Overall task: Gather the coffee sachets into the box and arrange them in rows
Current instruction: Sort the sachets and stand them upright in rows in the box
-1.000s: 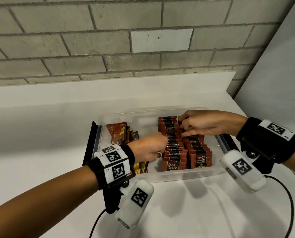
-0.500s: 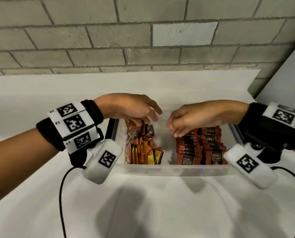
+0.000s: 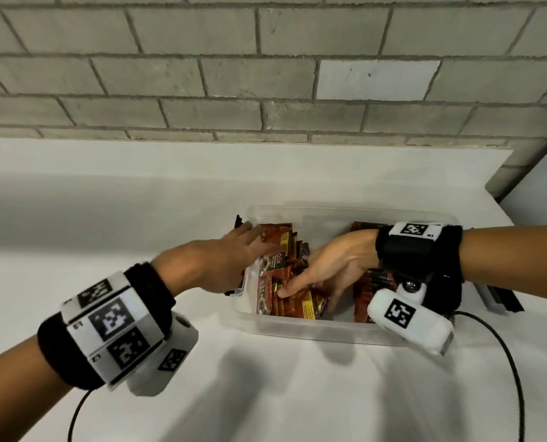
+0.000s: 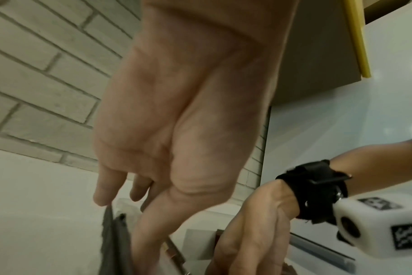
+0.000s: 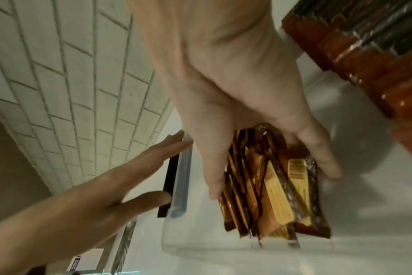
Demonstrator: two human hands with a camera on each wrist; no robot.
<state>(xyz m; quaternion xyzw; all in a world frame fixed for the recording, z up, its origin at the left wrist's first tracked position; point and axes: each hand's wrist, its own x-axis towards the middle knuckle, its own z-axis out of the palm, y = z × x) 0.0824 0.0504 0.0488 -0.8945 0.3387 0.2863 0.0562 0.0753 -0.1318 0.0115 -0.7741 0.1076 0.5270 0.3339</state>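
Observation:
A clear plastic box stands on the white counter. Loose orange-brown coffee sachets are bunched upright in its left part. Neat rows of red-brown sachets fill the right part, partly hidden by my right wrist. My right hand reaches into the left part, thumb on one side of the loose bunch and fingers on the other, gripping it. My left hand lies with straight fingers against the box's left wall, beside a black latch.
A grey brick wall rises behind the counter's raised back. A pale panel closes the right side. Another black latch sticks out on the box's right side. Camera cables trail across the bare counter in front.
My right hand has moved left from the neat rows to the loose bunch and grips it. My left hand has left the sachets and now presses the box's left wall.

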